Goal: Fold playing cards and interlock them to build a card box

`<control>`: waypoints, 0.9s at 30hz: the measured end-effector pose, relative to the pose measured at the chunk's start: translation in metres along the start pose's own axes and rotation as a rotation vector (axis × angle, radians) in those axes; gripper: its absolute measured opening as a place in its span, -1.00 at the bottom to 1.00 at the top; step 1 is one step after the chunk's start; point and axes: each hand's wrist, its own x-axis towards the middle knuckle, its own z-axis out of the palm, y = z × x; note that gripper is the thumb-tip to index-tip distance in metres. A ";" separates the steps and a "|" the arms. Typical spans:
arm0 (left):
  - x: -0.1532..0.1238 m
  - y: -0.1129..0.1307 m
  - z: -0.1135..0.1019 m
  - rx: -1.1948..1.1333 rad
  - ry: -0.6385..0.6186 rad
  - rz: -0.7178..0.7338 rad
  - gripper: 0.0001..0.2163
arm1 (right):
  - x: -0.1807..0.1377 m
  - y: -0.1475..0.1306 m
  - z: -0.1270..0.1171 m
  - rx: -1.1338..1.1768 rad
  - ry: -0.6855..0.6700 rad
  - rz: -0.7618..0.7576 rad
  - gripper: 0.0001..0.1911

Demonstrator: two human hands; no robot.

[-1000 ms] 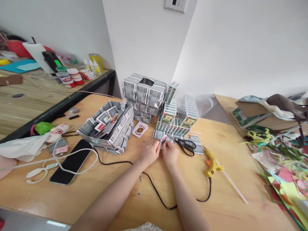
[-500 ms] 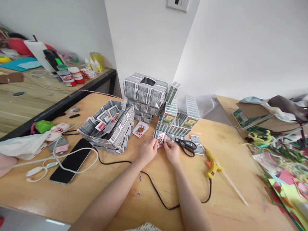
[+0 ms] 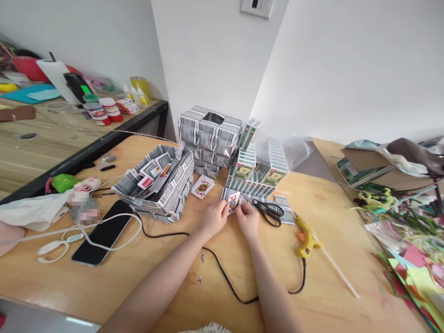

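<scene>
My left hand (image 3: 214,217) and my right hand (image 3: 247,217) meet over the wooden table (image 3: 194,296), both pinched on one small playing card (image 3: 233,201) held face up between them. Just beyond the card lie rows of folded cards (image 3: 250,187) and black scissors (image 3: 268,210). A loose face card (image 3: 202,186) lies flat to the left of my hands. A shallow tray built of folded cards (image 3: 157,185) stands further left, and a taller box of folded cards (image 3: 208,136) stands behind it.
A yellow glue gun (image 3: 306,234) lies right of my hands, its black cord (image 3: 225,277) running under my forearms. A dark phone (image 3: 103,232) with a white cable lies at the left. Card packs (image 3: 257,167) sit by the wall. Coloured paper scraps (image 3: 412,259) fill the right edge.
The card between my fingers has turned from edge-on to face up. My hands have shifted slightly away from me.
</scene>
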 end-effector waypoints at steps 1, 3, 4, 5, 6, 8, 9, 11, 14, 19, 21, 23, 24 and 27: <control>0.000 -0.001 0.000 0.005 0.006 -0.015 -0.85 | 0.002 0.002 -0.002 0.069 -0.031 0.001 -0.71; 0.001 -0.001 0.000 0.008 0.018 -0.039 -0.86 | 0.006 0.004 -0.005 0.137 -0.078 -0.008 -0.71; 0.001 -0.001 0.000 0.007 0.023 -0.048 -0.86 | 0.007 0.004 -0.007 0.138 -0.093 -0.018 -0.72; 0.001 -0.001 0.000 0.005 0.025 -0.055 -0.86 | 0.008 0.004 -0.008 0.125 -0.101 -0.032 -0.74; 0.001 -0.001 0.000 0.002 0.026 -0.058 -0.86 | 0.008 0.003 -0.009 0.103 -0.106 -0.052 -0.75; 0.000 -0.001 0.000 -0.010 0.023 -0.053 -0.85 | 0.007 0.001 -0.010 0.042 -0.118 -0.095 -0.77; 0.000 0.000 0.000 -0.018 0.023 -0.047 -0.85 | 0.006 0.000 -0.009 0.009 -0.118 -0.116 -0.77; 0.000 0.001 0.000 -0.034 0.024 -0.034 -0.83 | 0.004 -0.002 -0.007 -0.070 -0.090 -0.151 -0.79; 0.000 0.002 0.000 -0.033 0.016 -0.015 -0.81 | -0.001 -0.004 -0.001 -0.217 0.039 -0.183 -0.82; 0.000 0.001 0.002 0.009 0.018 -0.017 -0.81 | -0.004 -0.003 0.004 -0.221 0.089 -0.183 -0.86; 0.001 0.000 0.002 0.015 0.032 -0.033 -0.83 | -0.002 -0.001 0.003 -0.132 0.055 -0.151 -0.85; 0.002 -0.002 0.002 0.014 0.041 -0.049 -0.83 | 0.000 0.001 0.001 -0.076 0.019 -0.132 -0.84; 0.002 -0.003 0.001 0.011 0.042 -0.056 -0.84 | 0.001 0.001 0.000 -0.068 0.002 -0.135 -0.83; 0.003 -0.005 -0.001 -0.007 0.031 -0.068 -0.83 | 0.003 0.000 -0.003 -0.092 -0.031 -0.176 -0.83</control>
